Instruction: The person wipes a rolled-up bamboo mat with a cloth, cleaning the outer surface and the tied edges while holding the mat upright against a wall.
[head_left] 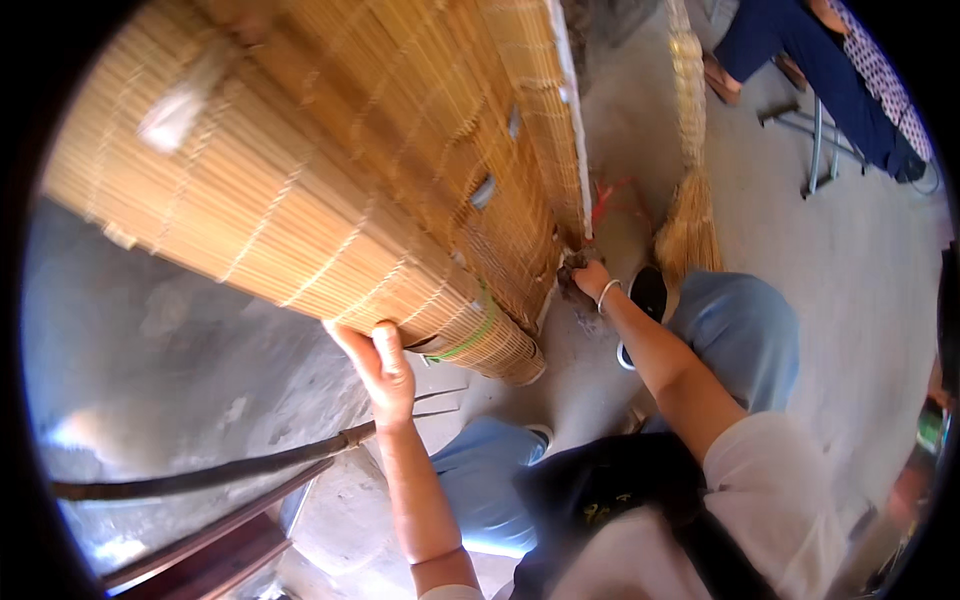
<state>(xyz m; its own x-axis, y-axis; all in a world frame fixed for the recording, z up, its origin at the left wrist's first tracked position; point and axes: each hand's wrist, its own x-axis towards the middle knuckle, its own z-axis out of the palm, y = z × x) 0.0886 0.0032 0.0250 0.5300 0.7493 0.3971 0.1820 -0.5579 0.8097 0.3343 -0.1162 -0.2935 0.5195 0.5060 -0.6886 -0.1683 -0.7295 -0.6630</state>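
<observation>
1. Bamboo slat mat [300,215], partly rolled, fills upper left and centre of view; slats bound by pale cross-cords. Rolled end points down toward the concrete floor [850,300], in front of the wearer; floor contact not clear.
2. Left hand [383,372]: touching the near edge of the roll, thumb raised. Other fingers partly hidden by the mat; cannot tell whether they are clamped on it or only supporting it.
3. Right hand [592,277]: fingers curled together, clamped on a dark grey rag-like piece [574,284], beside the mat's lower right corner. White bracelet [607,291] on this wrist.
4. Green band [470,340] around the roll near its lower end. White edge strip [574,110] along the mat's right side.
5. Straw broom [687,215] upright right of the mat, bristles down, near the wearer's black shoe [648,293].
6. Pronged fork [250,465] at lower left, wooden handle slanting in from the left; tines pass just beyond the left wrist.
7. Upper right: another person in dark trousers [790,45], well apart from the mat; metal-legged stool [818,145] beneath.
</observation>
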